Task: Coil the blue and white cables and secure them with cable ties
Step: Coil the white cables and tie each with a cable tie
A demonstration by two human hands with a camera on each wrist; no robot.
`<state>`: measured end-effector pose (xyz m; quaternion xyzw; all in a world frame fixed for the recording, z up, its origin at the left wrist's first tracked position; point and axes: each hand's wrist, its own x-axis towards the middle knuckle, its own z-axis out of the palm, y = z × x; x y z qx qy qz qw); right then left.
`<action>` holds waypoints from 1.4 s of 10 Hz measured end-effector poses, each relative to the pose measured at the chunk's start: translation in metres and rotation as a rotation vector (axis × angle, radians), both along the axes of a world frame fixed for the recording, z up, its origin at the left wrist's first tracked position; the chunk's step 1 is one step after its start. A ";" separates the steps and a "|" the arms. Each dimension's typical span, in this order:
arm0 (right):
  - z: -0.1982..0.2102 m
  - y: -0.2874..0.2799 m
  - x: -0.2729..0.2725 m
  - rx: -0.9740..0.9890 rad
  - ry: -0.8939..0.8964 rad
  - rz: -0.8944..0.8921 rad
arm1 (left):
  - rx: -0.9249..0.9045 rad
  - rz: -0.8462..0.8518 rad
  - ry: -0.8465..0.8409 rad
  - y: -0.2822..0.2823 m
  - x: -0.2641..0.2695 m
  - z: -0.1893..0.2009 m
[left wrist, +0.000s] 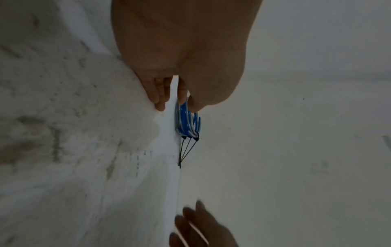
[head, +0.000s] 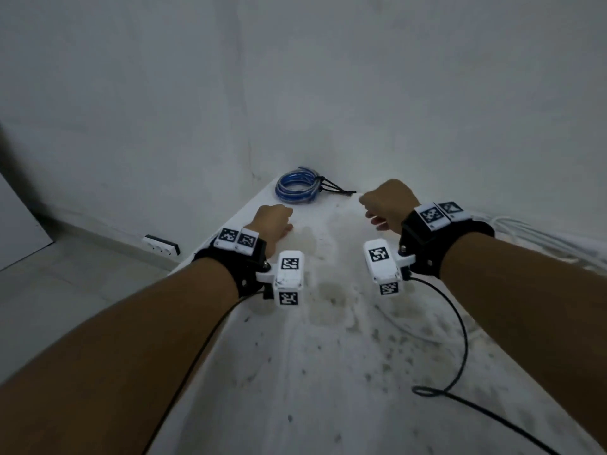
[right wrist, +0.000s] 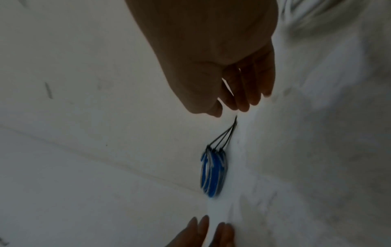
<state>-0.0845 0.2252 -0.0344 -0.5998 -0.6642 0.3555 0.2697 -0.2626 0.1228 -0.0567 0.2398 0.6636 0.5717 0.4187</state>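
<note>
Blue and white cable coil [head: 297, 188] lies flat at the far end of the table [head: 328, 372], close to the wall corner. Three black cable ties [head: 335, 188] are cinched round its right side; their tails fan out and converge toward the right, resting on the table.

Left hand [head: 274, 221] hovers near the table's left edge, just short of the coil, not touching it. Left wrist view: fingers [left wrist: 157, 93] loosely extended, nothing in the grip, so released.

Right hand [head: 389, 201] is just right of the tie tails. Right wrist view: fingers [right wrist: 245, 93] loosely curled, tips just beside the tail ends, small gap visible, blurred. Nothing held as far as I can tell, so grip reads released.

Table surface is white, heavily scuffed and stained. Loose white cables [head: 525, 234] trail off at the right edge behind the right forearm. Both wrists carry black straps with marker-tagged camera modules; a black lead [head: 460, 339] loops over the table from the right one. White power strip [head: 162, 246] on the floor, left of the table.
</note>
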 end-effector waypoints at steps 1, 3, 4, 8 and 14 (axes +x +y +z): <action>0.001 -0.018 0.064 0.057 -0.075 -0.038 | -0.026 -0.097 0.109 -0.009 0.027 0.007; 0.012 -0.048 0.203 0.180 -0.505 -0.144 | -0.083 -0.499 0.431 -0.012 0.131 0.022; 0.012 -0.063 0.265 0.137 -0.626 -0.167 | -0.054 -0.627 0.613 -0.010 0.185 0.027; -0.033 -0.082 0.348 -0.055 -0.681 0.008 | -0.109 -0.835 1.575 0.016 0.298 -0.008; -0.017 -0.077 0.381 -0.252 0.038 0.066 | 0.164 -0.478 1.534 0.045 0.278 0.047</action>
